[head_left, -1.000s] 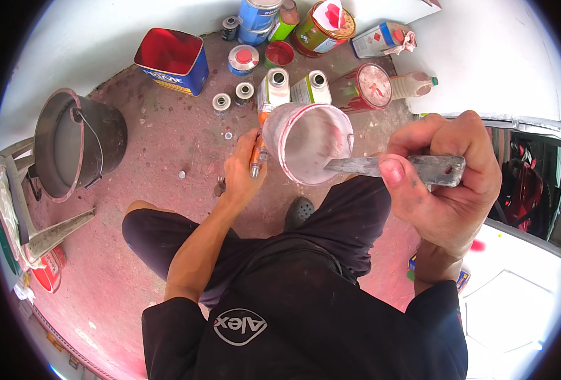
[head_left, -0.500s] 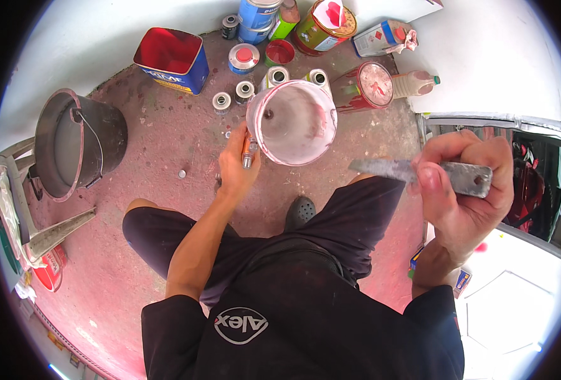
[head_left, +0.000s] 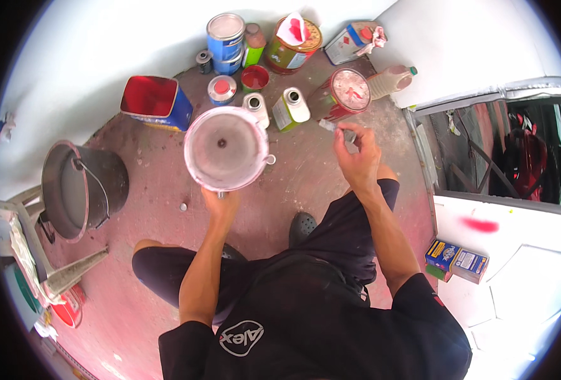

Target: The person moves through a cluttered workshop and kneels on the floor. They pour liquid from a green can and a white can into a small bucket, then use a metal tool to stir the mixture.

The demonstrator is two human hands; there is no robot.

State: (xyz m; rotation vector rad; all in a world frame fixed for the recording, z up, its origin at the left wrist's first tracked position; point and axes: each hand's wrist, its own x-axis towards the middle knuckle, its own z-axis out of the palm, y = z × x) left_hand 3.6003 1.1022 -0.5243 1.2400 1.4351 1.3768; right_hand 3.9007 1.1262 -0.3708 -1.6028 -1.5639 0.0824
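Note:
My left hand (head_left: 221, 204) is closed under a whitish, pink-stained round cup, which looks like the top cup of a paint spray gun (head_left: 225, 152). Its open mouth faces up, showing a small dark hole at the bottom; the body below is mostly hidden. My right hand (head_left: 360, 152) is closed in a pinch on a flat grey strip (head_left: 327, 125), only part of which shows past the fingers. The strip's tip is near a red-smeared paint can (head_left: 350, 92). Beyond the cup stand two small white tins, including a white-and-green one (head_left: 291, 111).
At left are a dark bucket (head_left: 85, 187) and a stool (head_left: 71, 272). Toward the wall stand a blue square tin (head_left: 174, 104), stacked blue cans (head_left: 225, 38), a red-filled pot (head_left: 255, 78) and a large can (head_left: 293, 50). A plastic jug (head_left: 392, 81) lies at right.
The cup has moved left and tilted more squarely upward. My right hand has gone down and leftward, away from the camera, with the strip still in its fingers.

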